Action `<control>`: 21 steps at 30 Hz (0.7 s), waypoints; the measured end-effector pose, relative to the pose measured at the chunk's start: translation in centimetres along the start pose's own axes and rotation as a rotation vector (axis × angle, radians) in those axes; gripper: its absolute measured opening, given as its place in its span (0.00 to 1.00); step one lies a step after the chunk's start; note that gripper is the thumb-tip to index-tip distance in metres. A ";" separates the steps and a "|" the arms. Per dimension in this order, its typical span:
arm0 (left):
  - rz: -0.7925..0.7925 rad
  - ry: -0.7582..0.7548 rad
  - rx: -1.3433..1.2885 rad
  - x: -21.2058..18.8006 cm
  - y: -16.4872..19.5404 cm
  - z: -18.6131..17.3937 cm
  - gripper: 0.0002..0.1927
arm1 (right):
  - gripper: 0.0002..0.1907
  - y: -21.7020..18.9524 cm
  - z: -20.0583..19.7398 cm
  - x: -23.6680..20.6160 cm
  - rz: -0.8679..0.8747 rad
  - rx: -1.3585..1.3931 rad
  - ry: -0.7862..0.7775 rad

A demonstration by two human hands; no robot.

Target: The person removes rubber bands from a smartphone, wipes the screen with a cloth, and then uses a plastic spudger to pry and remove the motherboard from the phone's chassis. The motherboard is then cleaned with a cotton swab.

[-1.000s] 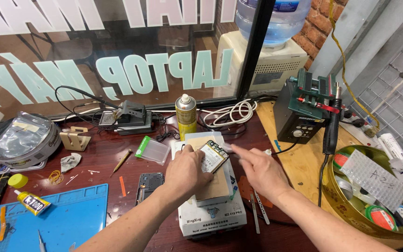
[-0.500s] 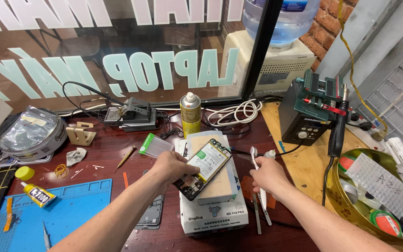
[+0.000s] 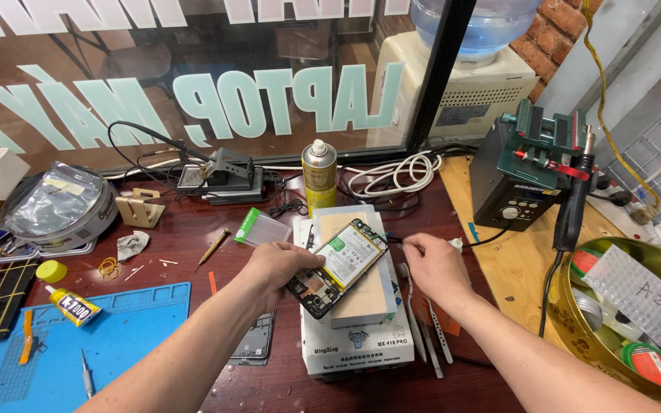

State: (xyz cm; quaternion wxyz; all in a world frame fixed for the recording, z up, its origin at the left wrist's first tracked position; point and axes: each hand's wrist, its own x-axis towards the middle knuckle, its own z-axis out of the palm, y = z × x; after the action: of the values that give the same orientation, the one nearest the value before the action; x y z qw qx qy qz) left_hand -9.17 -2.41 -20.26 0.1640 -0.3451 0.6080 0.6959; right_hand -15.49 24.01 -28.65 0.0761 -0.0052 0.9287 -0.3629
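Opened phone (image 3: 337, 266) tilted over white box (image 3: 357, 348), left hand (image 3: 275, 269) grasping its left edge, right hand (image 3: 434, 265) pinching thin tool (image 3: 393, 239) just right, tweezers (image 3: 426, 329) near.

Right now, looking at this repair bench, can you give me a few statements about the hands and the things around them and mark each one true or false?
1. The left hand holds an opened phone with its insides showing. True.
2. The phone lies flat on the blue mat. False: it is tilted above a white box, right of the mat.
3. The right hand pinches a thin tool beside the phone. True.
4. The spray can has tipped over. False: it stands upright behind the phone.
5. The glue tube lies on the blue mat. True.
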 end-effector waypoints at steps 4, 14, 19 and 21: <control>-0.008 -0.055 -0.080 0.6 -0.2 0.2 0.08 | 0.15 -2.7 0.1 1.0 0.133 0.464 -0.245; 0.028 -0.161 -0.148 1.3 -0.3 -0.6 0.06 | 0.11 -4.4 -1.6 1.1 0.295 0.533 -0.325; 0.000 -0.188 -0.163 1.1 0.0 -1.5 0.05 | 0.18 -5.3 -2.4 0.2 0.183 0.477 -0.214; 0.006 -0.215 -0.159 1.3 0.2 -1.7 0.06 | 0.14 -5.7 -2.3 0.1 -0.091 0.470 -0.037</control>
State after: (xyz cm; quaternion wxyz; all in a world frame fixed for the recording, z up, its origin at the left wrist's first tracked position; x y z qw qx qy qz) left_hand -9.69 -4.35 -21.05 0.1984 -0.2787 0.5308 0.7754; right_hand -16.18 21.36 -23.11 0.0758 -0.0360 0.8160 -0.5720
